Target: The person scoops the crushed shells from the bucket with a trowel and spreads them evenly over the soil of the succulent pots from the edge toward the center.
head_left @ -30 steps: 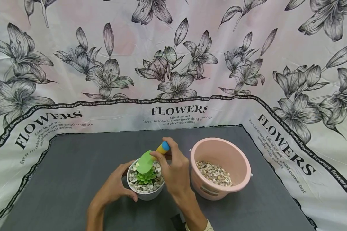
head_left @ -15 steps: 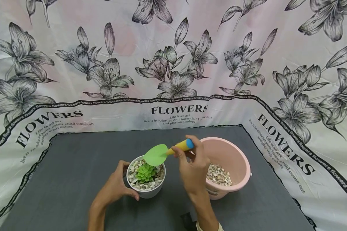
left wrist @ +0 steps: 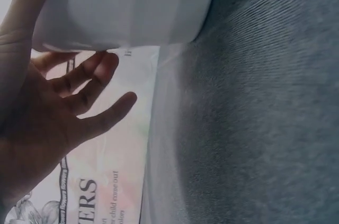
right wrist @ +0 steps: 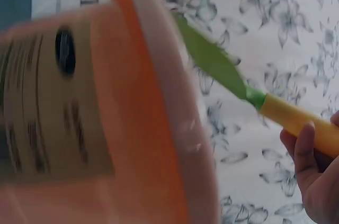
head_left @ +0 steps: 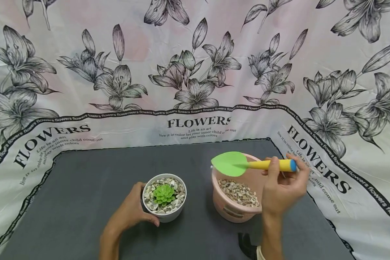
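On the grey table stands a small white pot [head_left: 169,217] filled with pebbles around a green succulent [head_left: 164,195]. My left hand [head_left: 130,211] holds the pot's left side, thumb in front and fingers behind. In the left wrist view, some fingers [left wrist: 108,70] lie against the pot wall [left wrist: 122,7]. My right hand [head_left: 284,187] grips the yellow, blue-tipped handle of a toy trowel [head_left: 230,164]. Its green blade hangs level above the pink bucket [head_left: 229,207], over the rim's far left. The right wrist view shows the trowel [right wrist: 217,60] beyond the bucket's rim.
Inside the bucket lies a layer of pebbles [head_left: 238,193]. A white cloth backdrop [head_left: 195,130] printed with flowers rises behind the table [head_left: 84,202] and along its sides. A black strap [head_left: 245,245] shows beside my right wrist.
My right hand has carried the trowel rightward, from above the white pot to above the pink bucket. The succulent is now uncovered. My left hand has stayed at the pot.
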Motion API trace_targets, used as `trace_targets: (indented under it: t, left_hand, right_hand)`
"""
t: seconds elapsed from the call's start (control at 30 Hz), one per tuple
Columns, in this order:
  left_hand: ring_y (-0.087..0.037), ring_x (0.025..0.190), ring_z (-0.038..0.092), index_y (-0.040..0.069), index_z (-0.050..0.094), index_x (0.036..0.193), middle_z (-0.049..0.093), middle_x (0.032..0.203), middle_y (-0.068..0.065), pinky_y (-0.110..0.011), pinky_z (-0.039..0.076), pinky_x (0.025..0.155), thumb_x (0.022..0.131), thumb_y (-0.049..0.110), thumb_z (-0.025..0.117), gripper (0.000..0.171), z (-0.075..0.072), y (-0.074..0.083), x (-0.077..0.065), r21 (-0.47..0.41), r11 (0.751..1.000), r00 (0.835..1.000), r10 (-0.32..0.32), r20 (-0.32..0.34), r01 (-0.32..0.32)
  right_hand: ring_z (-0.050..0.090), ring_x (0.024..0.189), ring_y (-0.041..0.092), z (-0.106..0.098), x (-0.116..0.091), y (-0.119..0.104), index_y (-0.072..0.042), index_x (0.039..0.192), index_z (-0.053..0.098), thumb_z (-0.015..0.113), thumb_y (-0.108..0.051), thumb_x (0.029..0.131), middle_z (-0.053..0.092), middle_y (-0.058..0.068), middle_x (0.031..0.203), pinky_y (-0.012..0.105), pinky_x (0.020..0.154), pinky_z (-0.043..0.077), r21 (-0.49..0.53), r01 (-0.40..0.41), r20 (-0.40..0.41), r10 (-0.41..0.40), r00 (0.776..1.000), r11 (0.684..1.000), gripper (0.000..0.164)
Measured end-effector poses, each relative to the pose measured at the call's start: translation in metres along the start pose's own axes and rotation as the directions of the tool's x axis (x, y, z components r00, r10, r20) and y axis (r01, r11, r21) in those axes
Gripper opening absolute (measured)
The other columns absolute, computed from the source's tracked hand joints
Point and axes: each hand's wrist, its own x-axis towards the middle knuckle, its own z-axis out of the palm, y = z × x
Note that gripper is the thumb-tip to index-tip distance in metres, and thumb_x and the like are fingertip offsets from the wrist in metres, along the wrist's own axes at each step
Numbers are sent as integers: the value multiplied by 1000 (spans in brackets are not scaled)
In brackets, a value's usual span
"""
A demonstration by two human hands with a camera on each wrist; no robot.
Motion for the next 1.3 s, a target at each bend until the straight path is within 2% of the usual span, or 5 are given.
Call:
trace_targets:
  t: [0.27,0.57,0.77,0.97,1.3]
  left_hand:
    - [-29,125,57,-1,36,130,55,132,-19,-41,48,107,53,33,106,110,9,10,-1,-21,989,989,-148,-4,147]
    - [-50,156,21,27,2,170,22,166,-26,-77,38,111,69,51,96,140,7,38,6,91,993,993,77,-93,-68]
    - [-37,157,36,21,39,163,37,168,-12,-61,43,120,81,42,89,99,63,107,27,149,951,944,293,-153,-271]
    - [-37,149,49,8,48,157,36,168,-20,-49,53,112,93,46,77,80,122,132,38,140,943,948,313,-52,-303]
    - [-33,146,53,11,60,148,41,166,-15,-46,55,109,88,47,81,73,128,134,38,128,963,967,247,-69,-237]
  right_hand:
    - [62,80,-3,-36,10,20,9,122,63,69,1,96,74,11,96,7,72,46,-529,138,235,-12,972,837,27]
    - [68,75,48,-48,2,36,1,103,62,78,10,82,68,27,82,66,63,53,-623,428,625,87,776,655,28]
    - [68,71,47,-45,0,31,-1,101,59,73,4,88,69,21,78,64,65,52,-729,296,544,258,799,618,21]
    - [69,82,52,-42,1,20,-5,100,61,71,-4,87,72,21,83,65,75,51,-828,104,387,427,817,550,16]
    - [69,90,50,-40,5,17,-2,104,61,70,-10,90,74,26,96,63,83,51,-862,23,348,558,753,506,18]
